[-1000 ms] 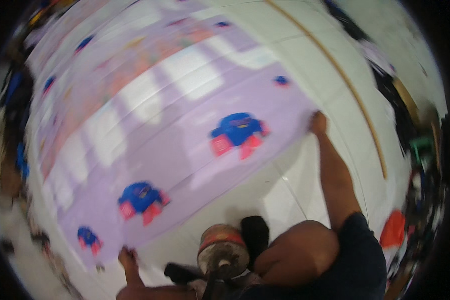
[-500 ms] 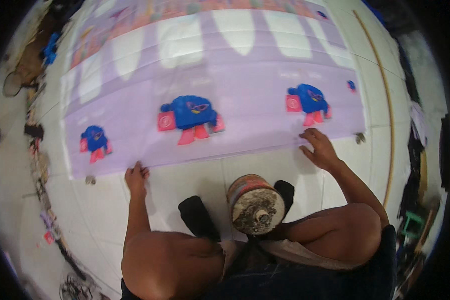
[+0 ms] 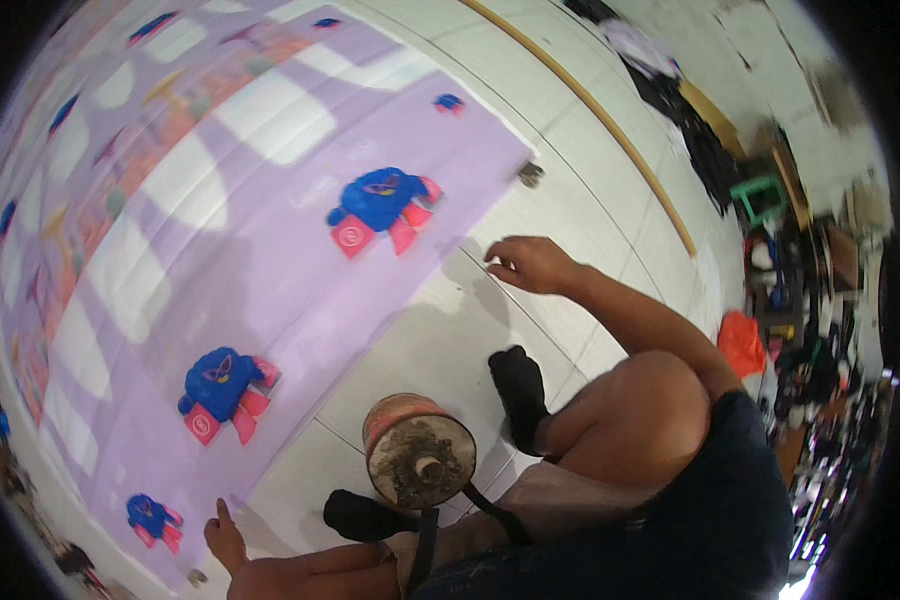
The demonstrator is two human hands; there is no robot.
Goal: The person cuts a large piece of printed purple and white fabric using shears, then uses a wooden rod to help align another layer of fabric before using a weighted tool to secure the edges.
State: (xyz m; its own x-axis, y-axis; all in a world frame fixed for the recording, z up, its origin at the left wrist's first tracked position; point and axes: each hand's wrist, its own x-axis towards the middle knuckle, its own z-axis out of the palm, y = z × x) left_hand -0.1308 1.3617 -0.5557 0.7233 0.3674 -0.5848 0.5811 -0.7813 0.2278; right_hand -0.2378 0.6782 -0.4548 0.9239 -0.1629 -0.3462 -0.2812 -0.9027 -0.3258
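A large lilac printed sheet (image 3: 300,300) with blue and pink cartoon figures lies spread on the tiled floor. By its near edge at the lower left is my left hand (image 3: 226,540), index finger stretched out and nothing visible in it. My right hand (image 3: 532,265) hovers over the tiles, just off the sheet's edge near the right corner; its fingers are loosely bent and apart, with nothing between them. In front of my folded legs stands a worn, dirt-stained cylinder (image 3: 420,460) with a short stub at the middle of its top.
Small greyish objects sit at two sheet corners, one at the right (image 3: 531,175) and one at the lower left (image 3: 197,577). Beyond the sheet lies a long tan pole (image 3: 610,125). A green stool (image 3: 760,200), an orange-red bag (image 3: 741,343) and clutter line the right side.
The view has swung toward the right, so the sheet now lies slanted. My right hand has left the sheet's edge and is over the tiles; my left index finger is now stretched out.
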